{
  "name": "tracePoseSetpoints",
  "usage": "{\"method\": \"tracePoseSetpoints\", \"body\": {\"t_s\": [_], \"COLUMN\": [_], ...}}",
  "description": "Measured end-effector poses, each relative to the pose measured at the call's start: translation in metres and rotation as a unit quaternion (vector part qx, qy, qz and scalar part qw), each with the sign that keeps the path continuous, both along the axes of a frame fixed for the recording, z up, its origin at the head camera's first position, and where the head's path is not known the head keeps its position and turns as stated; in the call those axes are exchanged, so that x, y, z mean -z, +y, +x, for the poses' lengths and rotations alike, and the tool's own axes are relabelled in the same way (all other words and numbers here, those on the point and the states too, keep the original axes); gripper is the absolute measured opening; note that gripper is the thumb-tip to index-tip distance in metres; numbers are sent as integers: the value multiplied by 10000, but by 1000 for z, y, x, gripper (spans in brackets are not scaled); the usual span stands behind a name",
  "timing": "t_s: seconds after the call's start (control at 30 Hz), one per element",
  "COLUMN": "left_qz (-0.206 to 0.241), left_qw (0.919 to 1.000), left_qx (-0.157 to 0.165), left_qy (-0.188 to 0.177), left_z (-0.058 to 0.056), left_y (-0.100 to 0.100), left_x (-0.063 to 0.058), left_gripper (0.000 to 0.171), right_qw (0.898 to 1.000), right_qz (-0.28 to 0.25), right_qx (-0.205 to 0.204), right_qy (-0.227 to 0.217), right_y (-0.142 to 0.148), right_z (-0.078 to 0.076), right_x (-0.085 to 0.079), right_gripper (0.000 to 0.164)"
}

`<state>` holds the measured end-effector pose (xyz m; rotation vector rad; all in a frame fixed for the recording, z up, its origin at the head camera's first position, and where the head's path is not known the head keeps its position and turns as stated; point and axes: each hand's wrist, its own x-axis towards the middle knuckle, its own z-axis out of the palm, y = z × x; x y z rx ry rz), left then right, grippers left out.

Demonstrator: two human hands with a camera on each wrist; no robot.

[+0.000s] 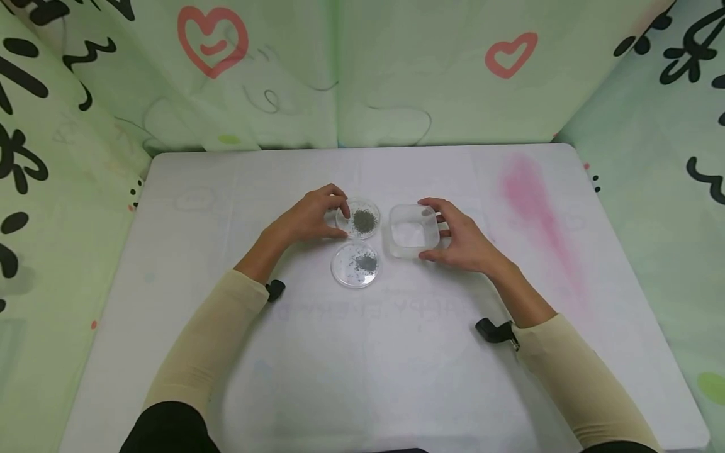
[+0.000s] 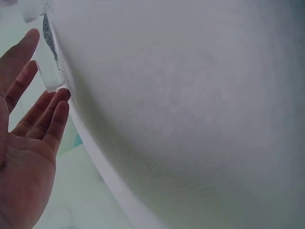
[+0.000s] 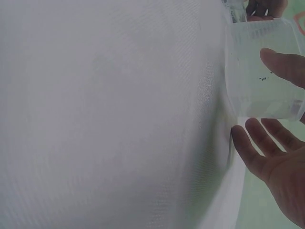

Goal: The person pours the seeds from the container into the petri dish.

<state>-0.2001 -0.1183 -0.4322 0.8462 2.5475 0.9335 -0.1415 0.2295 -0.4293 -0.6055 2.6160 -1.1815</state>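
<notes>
My left hand [image 1: 314, 215] spans the left side of a clear round petri dish [image 1: 372, 204] holding a heap of dark grey granules [image 1: 364, 221]. Thumb and fingers lie at its rim; in the left wrist view they stand on either side of the dish [image 2: 46, 71]. Just in front of it sits a second petri dish [image 1: 343, 275] with a smaller, scattered heap of grey granules [image 1: 366, 262]. To the right, my right hand [image 1: 460, 238] holds a translucent square plastic container [image 1: 413, 234] by its right side, thumb at the front, fingers behind. A few dark specks show on the container.
All of it stands on a white-covered table [image 1: 362, 358] with a pink stain [image 1: 538, 207] at the right. Green curtains [image 1: 340, 75] with printed hearts and black figures enclose the back and sides. Black wrist devices [image 1: 494, 330] jut out beneath both sleeves.
</notes>
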Motion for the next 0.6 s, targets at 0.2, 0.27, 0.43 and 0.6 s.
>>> {"method": "tracePoseSetpoints", "body": {"t_s": [0.2,0.27,0.43,0.6], "left_qz": [22,30,-135,-597], "left_qw": [10000,10000,9999,9963], "left_qx": [-33,-38,-99,-522], "left_qy": [-58,-74,-14,332], "left_z": [1,1,4,24], "left_y": [0,0,0,-4], "left_x": [1,2,2,-8], "left_gripper": [34,38,47,49], "right_qw": [10000,9999,9998,9987], "right_qz": [1,15,27,326], "right_qx": [41,69,118,364], "right_qy": [-37,-75,-127,148], "right_y": [-1,0,3,11], "right_z": [0,0,2,17], "right_x": [-1,-1,0,-4], "right_gripper": [99,99,106,95]}}
